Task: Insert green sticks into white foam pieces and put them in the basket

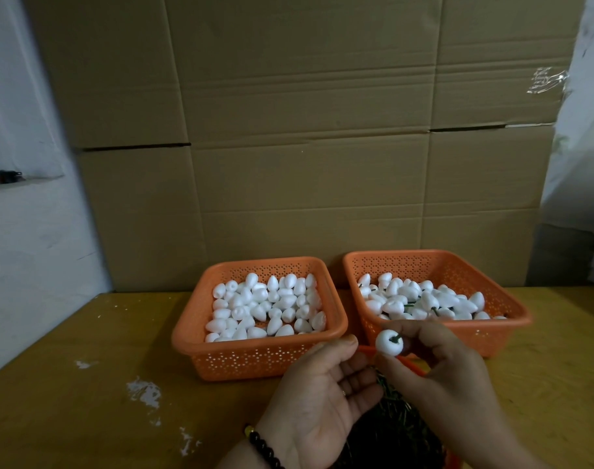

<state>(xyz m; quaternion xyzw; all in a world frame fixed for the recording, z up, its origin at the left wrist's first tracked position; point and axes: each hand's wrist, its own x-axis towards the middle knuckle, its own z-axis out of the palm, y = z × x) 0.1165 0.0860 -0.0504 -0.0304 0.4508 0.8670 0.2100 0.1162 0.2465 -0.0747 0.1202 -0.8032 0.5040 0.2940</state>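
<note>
My right hand [448, 374] pinches a white foam piece [388, 341] with a short green stick poking from its top, held just in front of the right orange basket [492, 336]. That basket holds several foam pieces with green sticks in them. The left orange basket [221, 357] is full of plain white foam pieces. My left hand [322, 394] is palm up with fingers apart, holding nothing, just left of the held piece. Beneath both hands lies a heap of green sticks [397, 414] in a third orange container, mostly hidden.
Both baskets stand on a yellowish wooden table [86, 384] with white paint marks. Stacked cardboard boxes [305, 147] form a wall right behind the baskets. A white wall is at the left, clear plastic wrap at the right.
</note>
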